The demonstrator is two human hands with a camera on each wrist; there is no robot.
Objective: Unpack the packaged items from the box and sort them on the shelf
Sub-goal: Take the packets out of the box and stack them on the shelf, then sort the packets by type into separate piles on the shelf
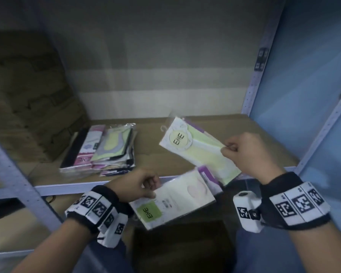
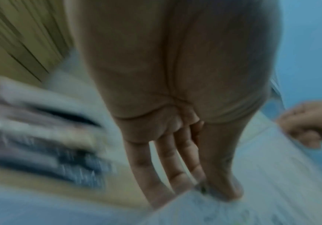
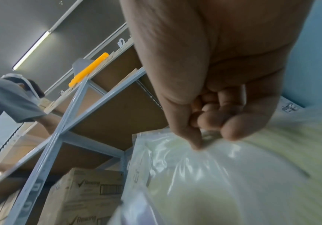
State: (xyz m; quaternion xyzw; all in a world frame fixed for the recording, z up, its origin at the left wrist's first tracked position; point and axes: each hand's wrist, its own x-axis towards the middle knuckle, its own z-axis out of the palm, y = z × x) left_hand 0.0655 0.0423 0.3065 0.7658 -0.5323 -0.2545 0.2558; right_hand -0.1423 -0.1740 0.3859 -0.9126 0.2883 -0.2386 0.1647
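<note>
On the left of the shelf (image 1: 165, 160), beside stacked cartons (image 1: 28, 95), lay a pile of sorted packets (image 1: 106, 148). Nearer the camera, the left hand (image 1: 138, 186) pinched the corner of a few packets (image 1: 177, 200) between thumb and fingers, holding them over the shelf's front edge above the open box (image 1: 181, 247). To the right, the right hand (image 1: 250, 152) had its grip closed on one end of a pale green sock packet (image 1: 195, 150), held tilted above the shelf board. These packets looked light, floppy and slick in their clear film, so a pinch at an end or corner probably served, though stacked ones could slide apart. The left wrist view was badly blurred, the box's contents were lost in shadow, and the small print on the labels was unreadable.
</note>
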